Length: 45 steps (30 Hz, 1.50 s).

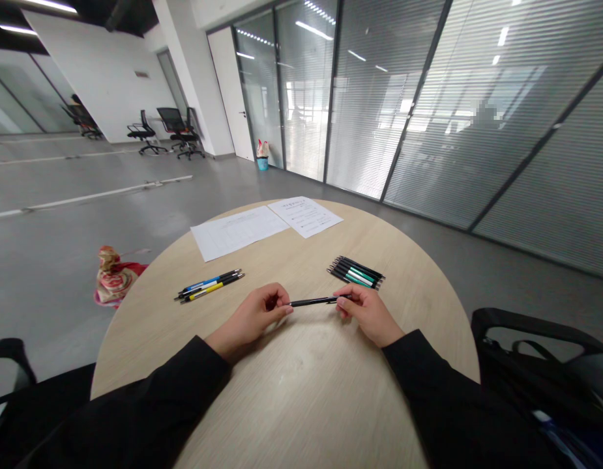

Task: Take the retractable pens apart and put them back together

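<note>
A black pen is stretched level between my two hands, just above the table. My left hand pinches its left end between thumb and fingertips. At the other end, my right hand grips the pen with thumb and fingers closed. Just beyond my right hand lies a row of several black, green and white pens, side by side. To the left of my left hand rests a smaller group of pens with blue, white and yellow barrels.
Two printed paper sheets lie at the far side of the round wooden table. Black chairs flank the table. On the floor at the left is a red and beige bag. Glass partitions stand behind.
</note>
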Each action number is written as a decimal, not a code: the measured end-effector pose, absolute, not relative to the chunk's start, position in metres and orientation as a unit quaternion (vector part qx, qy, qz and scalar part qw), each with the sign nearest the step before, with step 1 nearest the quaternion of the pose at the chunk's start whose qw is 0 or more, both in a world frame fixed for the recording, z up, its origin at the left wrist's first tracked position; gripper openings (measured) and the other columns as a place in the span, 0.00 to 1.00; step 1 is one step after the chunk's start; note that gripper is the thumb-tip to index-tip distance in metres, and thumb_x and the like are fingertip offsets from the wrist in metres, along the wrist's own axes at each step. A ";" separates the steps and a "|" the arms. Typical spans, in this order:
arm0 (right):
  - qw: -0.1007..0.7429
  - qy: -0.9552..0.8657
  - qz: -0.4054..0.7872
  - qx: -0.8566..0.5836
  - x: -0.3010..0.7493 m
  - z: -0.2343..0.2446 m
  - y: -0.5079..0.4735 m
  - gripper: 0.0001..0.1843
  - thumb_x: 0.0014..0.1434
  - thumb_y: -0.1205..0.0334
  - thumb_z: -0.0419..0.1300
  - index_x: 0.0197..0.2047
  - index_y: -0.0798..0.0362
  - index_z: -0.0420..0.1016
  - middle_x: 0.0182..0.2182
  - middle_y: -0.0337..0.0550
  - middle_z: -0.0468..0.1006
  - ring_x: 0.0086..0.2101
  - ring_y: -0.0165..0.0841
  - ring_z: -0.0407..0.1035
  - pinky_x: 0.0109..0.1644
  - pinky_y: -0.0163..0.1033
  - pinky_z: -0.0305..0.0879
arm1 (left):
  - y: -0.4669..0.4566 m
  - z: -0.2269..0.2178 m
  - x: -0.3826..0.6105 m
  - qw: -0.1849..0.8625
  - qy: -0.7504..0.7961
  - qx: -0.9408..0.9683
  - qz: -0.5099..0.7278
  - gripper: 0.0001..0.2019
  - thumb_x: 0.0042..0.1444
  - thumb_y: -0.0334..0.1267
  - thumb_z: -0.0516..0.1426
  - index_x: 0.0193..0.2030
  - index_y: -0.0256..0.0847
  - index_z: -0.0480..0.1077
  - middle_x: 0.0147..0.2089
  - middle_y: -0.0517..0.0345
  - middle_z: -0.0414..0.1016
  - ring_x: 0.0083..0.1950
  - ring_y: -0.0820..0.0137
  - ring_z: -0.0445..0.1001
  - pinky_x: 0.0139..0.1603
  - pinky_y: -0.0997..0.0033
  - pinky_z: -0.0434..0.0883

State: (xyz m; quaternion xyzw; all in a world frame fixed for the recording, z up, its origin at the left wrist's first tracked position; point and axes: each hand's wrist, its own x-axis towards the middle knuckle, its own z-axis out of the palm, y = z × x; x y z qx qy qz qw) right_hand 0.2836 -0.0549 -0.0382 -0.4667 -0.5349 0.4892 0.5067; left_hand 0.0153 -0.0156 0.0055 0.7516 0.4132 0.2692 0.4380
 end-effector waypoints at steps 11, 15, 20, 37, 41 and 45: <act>0.512 -0.531 0.486 -0.468 0.282 -0.038 -0.055 0.18 0.55 0.48 0.68 0.39 0.55 0.77 0.26 0.40 0.77 0.25 0.30 0.70 0.30 0.36 0.67 | -0.022 0.014 0.016 0.431 0.407 0.777 0.214 0.24 0.65 0.55 0.51 0.27 0.39 0.69 0.24 0.62 0.66 0.27 0.71 0.61 0.29 0.72 0.59; 0.512 -0.529 0.486 -0.471 0.283 -0.039 -0.054 0.18 0.54 0.49 0.68 0.39 0.56 0.77 0.26 0.40 0.77 0.25 0.30 0.70 0.30 0.36 0.66 | -0.022 0.014 0.016 0.432 0.410 0.778 0.201 0.24 0.64 0.57 0.52 0.26 0.40 0.66 0.24 0.63 0.64 0.26 0.72 0.59 0.26 0.73 0.56; 0.510 -0.528 0.489 -0.471 0.282 -0.039 -0.055 0.18 0.54 0.49 0.68 0.39 0.56 0.77 0.26 0.40 0.77 0.25 0.30 0.70 0.30 0.37 0.66 | -0.021 0.009 0.016 0.443 0.421 0.762 0.213 0.23 0.63 0.56 0.53 0.26 0.40 0.64 0.23 0.64 0.60 0.25 0.73 0.56 0.25 0.73 0.54; 0.397 -0.637 0.467 -0.467 0.273 -0.033 -0.067 0.08 0.61 0.60 0.61 0.42 0.53 0.74 0.26 0.38 0.79 0.26 0.30 0.70 0.32 0.35 0.64 | -0.010 0.002 0.014 0.430 0.453 0.708 0.331 0.18 0.61 0.53 0.57 0.30 0.39 0.68 0.24 0.66 0.58 0.25 0.74 0.56 0.25 0.74 0.55; 0.344 -0.734 0.340 -0.477 0.264 -0.025 -0.076 0.12 0.60 0.70 0.58 0.47 0.52 0.74 0.29 0.37 0.77 0.28 0.30 0.69 0.34 0.35 0.61 | -0.007 0.000 0.015 0.444 0.466 0.670 0.370 0.17 0.60 0.52 0.58 0.32 0.39 0.68 0.24 0.65 0.59 0.25 0.74 0.57 0.26 0.74 0.56; 0.306 -0.802 0.246 -0.451 0.252 -0.022 -0.084 0.21 0.64 0.73 0.55 0.58 0.50 0.68 0.35 0.39 0.79 0.34 0.33 0.71 0.41 0.37 0.64 | -0.006 0.002 0.017 0.435 0.471 0.659 0.393 0.17 0.60 0.52 0.58 0.32 0.39 0.68 0.24 0.65 0.61 0.26 0.73 0.59 0.28 0.73 0.58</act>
